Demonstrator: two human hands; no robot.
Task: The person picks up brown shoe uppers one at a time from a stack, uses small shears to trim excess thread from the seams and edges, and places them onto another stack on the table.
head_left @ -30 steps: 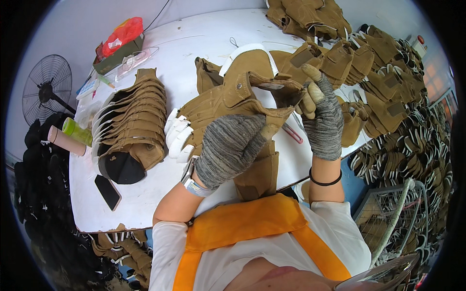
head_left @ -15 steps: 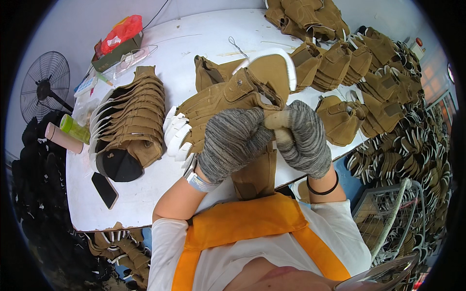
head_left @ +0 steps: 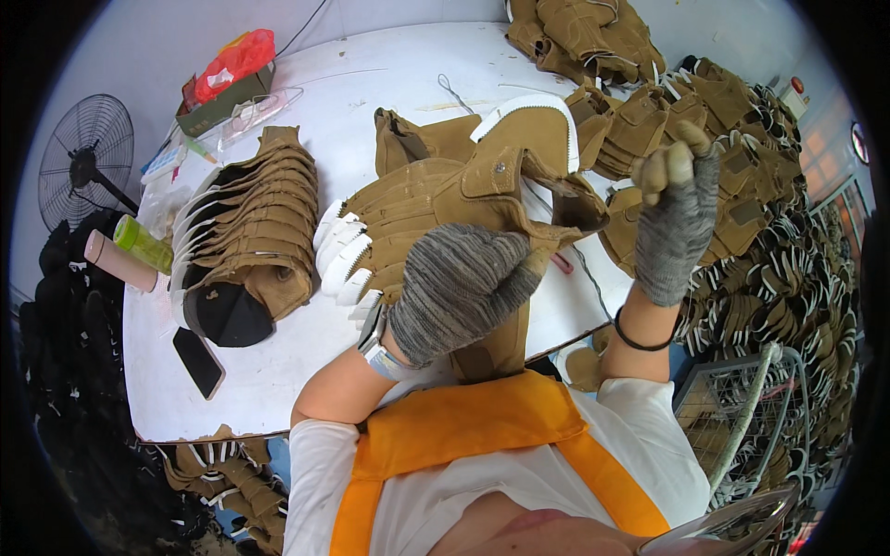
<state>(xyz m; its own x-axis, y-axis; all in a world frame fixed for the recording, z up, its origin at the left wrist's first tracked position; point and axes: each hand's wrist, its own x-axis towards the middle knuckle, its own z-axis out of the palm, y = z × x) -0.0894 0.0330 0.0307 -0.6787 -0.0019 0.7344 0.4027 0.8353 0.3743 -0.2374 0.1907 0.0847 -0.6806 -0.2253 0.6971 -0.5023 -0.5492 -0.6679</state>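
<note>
My left hand (head_left: 464, 292), in a grey knitted glove, is closed on the lower edge of a tan shoe upper (head_left: 491, 185) with a toothed white rim (head_left: 533, 104). The upper is turned partly open at its right end. Under and beside it lies a row of similar tan uppers (head_left: 385, 208) with white edges. Away to the right my right hand (head_left: 677, 213) is raised in the air, its lighter fingertips curled inward. Whether anything small is pinched there I cannot make out. A dark cord (head_left: 591, 278) hangs by the table edge between my hands.
A neat stack of uppers (head_left: 264, 213) stands at left beside a black phone (head_left: 198, 363). Bottles (head_left: 141, 246), a box with a red bag (head_left: 222, 102) and a fan (head_left: 85, 171) are further left. Uppers are heaped at right above a wire basket (head_left: 732, 408).
My right hand has left the upper and swung up to the right. My left hand keeps its grip, and the upper has shifted slightly right, its open end now showing.
</note>
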